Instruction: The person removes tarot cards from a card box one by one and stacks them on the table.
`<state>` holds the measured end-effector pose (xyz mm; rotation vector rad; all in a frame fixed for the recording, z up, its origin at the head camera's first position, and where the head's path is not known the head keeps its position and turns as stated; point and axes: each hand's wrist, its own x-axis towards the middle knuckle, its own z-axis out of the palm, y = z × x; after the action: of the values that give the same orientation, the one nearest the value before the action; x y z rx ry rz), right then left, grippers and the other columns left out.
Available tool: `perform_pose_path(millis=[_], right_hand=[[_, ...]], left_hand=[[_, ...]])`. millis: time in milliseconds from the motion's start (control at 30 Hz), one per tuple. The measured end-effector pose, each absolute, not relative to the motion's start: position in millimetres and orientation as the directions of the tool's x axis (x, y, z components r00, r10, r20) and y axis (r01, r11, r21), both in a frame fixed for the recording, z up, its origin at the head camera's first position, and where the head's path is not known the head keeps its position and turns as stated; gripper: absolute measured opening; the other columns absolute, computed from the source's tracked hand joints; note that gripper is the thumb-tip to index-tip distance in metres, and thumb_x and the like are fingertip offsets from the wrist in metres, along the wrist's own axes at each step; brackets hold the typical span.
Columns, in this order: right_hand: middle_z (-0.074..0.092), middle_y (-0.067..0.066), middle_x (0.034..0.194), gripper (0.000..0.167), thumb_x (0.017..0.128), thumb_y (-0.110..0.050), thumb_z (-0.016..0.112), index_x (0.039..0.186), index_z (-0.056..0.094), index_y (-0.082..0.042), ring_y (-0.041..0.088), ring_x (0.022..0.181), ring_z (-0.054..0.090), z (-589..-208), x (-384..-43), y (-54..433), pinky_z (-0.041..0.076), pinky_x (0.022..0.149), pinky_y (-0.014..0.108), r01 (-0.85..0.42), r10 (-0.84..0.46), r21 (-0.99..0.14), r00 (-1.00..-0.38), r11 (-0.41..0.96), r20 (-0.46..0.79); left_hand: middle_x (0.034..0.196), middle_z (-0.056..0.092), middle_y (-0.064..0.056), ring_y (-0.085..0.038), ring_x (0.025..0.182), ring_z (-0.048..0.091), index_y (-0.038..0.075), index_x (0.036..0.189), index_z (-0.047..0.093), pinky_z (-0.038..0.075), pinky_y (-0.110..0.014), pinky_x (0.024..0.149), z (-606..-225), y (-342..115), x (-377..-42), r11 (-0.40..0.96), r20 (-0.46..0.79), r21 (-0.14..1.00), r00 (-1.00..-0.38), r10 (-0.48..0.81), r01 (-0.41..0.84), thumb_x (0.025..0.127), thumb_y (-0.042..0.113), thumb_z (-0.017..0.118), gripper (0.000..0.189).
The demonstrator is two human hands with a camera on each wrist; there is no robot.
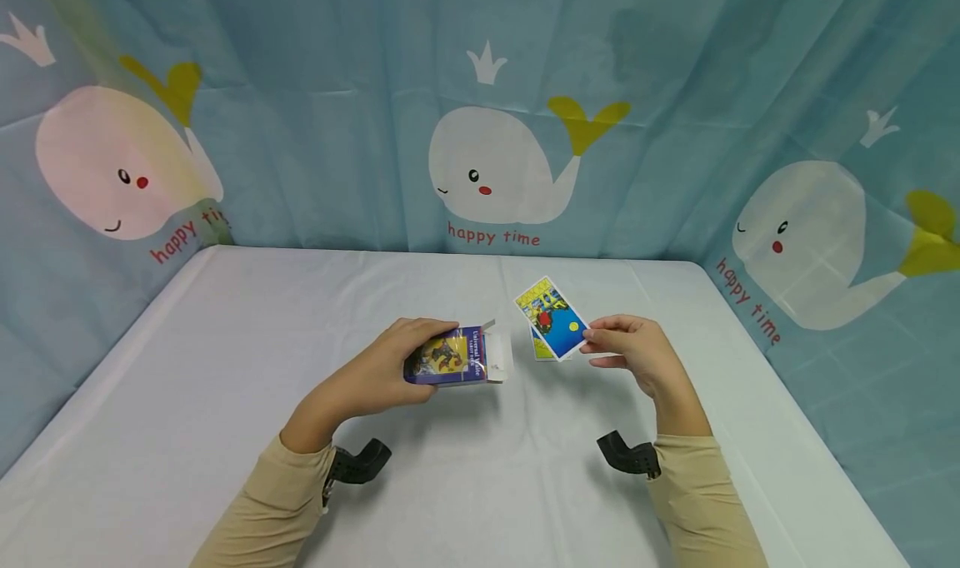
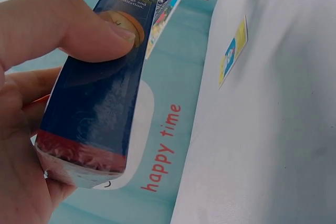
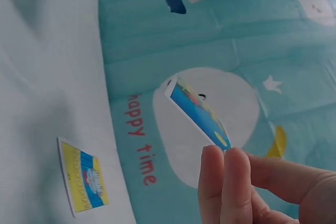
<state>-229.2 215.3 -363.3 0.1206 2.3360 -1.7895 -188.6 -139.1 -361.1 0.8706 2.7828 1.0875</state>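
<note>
My left hand (image 1: 390, 366) grips a purple-blue tarot card box (image 1: 450, 356) from its left end, thumb along the near side. The box's white end flap (image 1: 497, 356) stands open toward the right. In the left wrist view my thumb presses the dark blue narrow side of the box (image 2: 100, 93). My right hand (image 1: 633, 347) pinches one illustrated card (image 1: 553, 318) by its lower right corner, held up off the table and tilted. Below it a second card (image 3: 86, 178), yellow and blue, lies on the table, partly hidden by the held card in the head view.
A white cloth covers the table (image 1: 525, 485). Around its back and sides hangs a light blue curtain (image 1: 315, 160) with whale prints. Black wrist mounts (image 1: 630, 455) project from both sleeves.
</note>
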Motion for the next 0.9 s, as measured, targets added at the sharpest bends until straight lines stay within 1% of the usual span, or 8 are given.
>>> perform_pose_path(millis=[133,333,467,667,900], right_hand=[[0.072,-0.004,0.084,0.036,0.094,-0.02,0.068,0.116,0.06,0.007,0.012,0.081,0.073,-371.0,-233.7,213.9,0.059,0.072,0.027,0.219,-0.031,-0.945,-0.972,0.241,-0.233],[0.071,-0.002,0.086,0.034,0.095,-0.014,0.065,0.118,0.058,0.01,0.008,0.078,0.072,-383.0,-240.0,209.5,0.058,0.072,0.024,0.273,-0.024,-0.95,-0.96,0.152,-0.28],[0.071,-0.001,0.084,0.032,0.095,-0.011,0.064,0.118,0.058,0.01,0.007,0.077,0.072,-391.0,-244.2,204.5,0.057,0.071,0.022,0.322,0.003,-0.941,-0.946,0.1,-0.324],[0.072,0.0,0.079,0.036,0.095,-0.01,0.063,0.123,0.056,0.013,0.005,0.073,0.071,-401.6,-250.7,201.4,0.057,0.068,0.019,0.349,0.025,-0.935,-0.937,0.064,-0.348],[0.07,0.0,0.074,0.034,0.093,-0.006,0.064,0.12,0.055,0.013,0.005,0.068,0.07,-414.0,-252.8,199.6,0.056,0.065,0.019,0.37,0.032,-0.929,-0.929,0.028,-0.369]], left_hand=[[0.146,0.052,-0.007,-0.026,0.128,0.046,0.014,0.148,0.047,0.044,-0.045,0.097,-361.0,-138.9,-188.7,0.596,0.172,0.632,-0.84,0.515,0.495,0.078,0.012,0.075,0.076],[0.146,0.052,-0.007,-0.025,0.127,0.046,0.014,0.148,0.048,0.044,-0.044,0.096,-361.0,-138.6,-188.0,0.588,0.176,0.64,-0.84,0.514,0.494,0.077,0.012,0.075,0.076],[0.145,0.052,-0.008,-0.026,0.126,0.046,0.014,0.148,0.048,0.044,-0.044,0.095,-360.9,-138.6,-187.6,0.584,0.176,0.644,-0.839,0.515,0.494,0.077,0.012,0.075,0.076],[0.146,0.051,-0.008,-0.026,0.127,0.046,0.013,0.148,0.047,0.044,-0.044,0.096,-361.0,-138.8,-187.4,0.593,0.169,0.64,-0.842,0.512,0.489,0.078,0.012,0.075,0.076],[0.147,0.05,-0.008,-0.026,0.128,0.045,0.014,0.149,0.046,0.044,-0.043,0.095,-361.5,-138.7,-187.9,0.597,0.157,0.639,-0.842,0.515,0.485,0.078,0.012,0.074,0.076]])
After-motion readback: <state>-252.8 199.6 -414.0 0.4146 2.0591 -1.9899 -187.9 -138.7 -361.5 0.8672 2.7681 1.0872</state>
